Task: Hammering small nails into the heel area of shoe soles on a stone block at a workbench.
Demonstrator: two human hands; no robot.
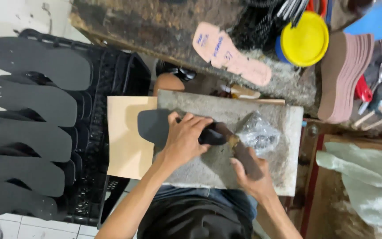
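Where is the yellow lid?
In the head view, the yellow lid sits at the top right, on a blue tub, just left of the stack of brown soles.

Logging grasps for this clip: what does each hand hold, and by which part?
The left hand presses the black sole piece flat on the stone slab, fingers over its middle. The right hand grips a tool by its dark handle.
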